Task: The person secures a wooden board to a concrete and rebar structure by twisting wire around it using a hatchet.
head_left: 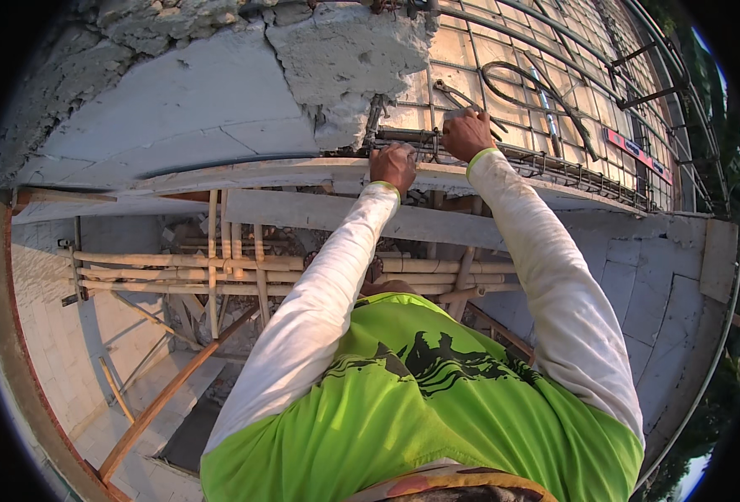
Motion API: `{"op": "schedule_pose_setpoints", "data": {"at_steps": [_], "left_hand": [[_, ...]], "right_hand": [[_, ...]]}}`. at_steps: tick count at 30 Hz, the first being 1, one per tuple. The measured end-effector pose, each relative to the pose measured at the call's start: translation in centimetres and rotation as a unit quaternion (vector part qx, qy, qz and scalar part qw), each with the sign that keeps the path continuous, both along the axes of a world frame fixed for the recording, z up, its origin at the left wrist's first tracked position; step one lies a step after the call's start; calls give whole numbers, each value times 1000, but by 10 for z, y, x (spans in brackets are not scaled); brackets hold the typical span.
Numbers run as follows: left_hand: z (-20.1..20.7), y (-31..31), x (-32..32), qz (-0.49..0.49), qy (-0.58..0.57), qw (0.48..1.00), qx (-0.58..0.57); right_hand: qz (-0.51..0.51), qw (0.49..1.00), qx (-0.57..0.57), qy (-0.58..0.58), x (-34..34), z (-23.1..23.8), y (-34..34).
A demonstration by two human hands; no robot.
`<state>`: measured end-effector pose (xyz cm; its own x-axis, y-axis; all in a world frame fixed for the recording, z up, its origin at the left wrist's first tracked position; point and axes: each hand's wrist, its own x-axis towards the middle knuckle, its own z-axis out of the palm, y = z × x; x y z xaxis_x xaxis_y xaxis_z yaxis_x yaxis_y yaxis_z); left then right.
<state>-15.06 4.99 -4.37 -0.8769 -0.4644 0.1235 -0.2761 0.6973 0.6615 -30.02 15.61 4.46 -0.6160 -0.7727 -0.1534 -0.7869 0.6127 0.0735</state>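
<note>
My left hand (393,166) is closed at the slab's edge, against the ends of the steel bars beside the broken concrete (357,63). Just to its right and a little farther off, my right hand (468,134) is also closed, above the edge bars. What either hand grips is hidden behind the fingers. A pair of pincers (456,94) lies over the rebar mesh (504,50), its handles running close behind my right hand. Along the slab's side runs a formwork board (253,171), below my left wrist.
A loop of dark bar or hose (495,69), a blue tube (543,102) and a red level (639,155) lie on the mesh. Bamboo poles (177,261) cross the drop beneath my arms. A slanting wooden beam (177,389) stands lower left, by pale block walls (638,284).
</note>
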Motion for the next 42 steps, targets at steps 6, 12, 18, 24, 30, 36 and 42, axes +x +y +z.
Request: {"op": "schedule_pose_setpoints", "data": {"at_steps": [6, 12, 18, 24, 30, 36, 42], "left_hand": [[1, -1, -14, 22, 85, 992, 91], [11, -6, -34, 76, 111, 985, 107], [-3, -14, -58, 45, 123, 991, 0], [-24, 1, -115, -69, -148, 986, 14], [-86, -59, -144, -139, -307, 923, -184], [-45, -43, -147, -300, -368, 831, -291], [-38, -42, -135, -279, -304, 845, -340]], "right_hand": [[-211, 922, -190, -265, -2, -50, 15], [-21, 986, -57, -153, 32, -25, 8], [-63, 990, -36, -120, 36, -39, -4], [-235, 959, -110, -117, 36, -45, 14], [-232, 956, -140, -109, 44, -41, -16], [-312, 929, -141, -140, 25, -38, -9], [-304, 922, -170, -169, 37, -40, 8]]}}
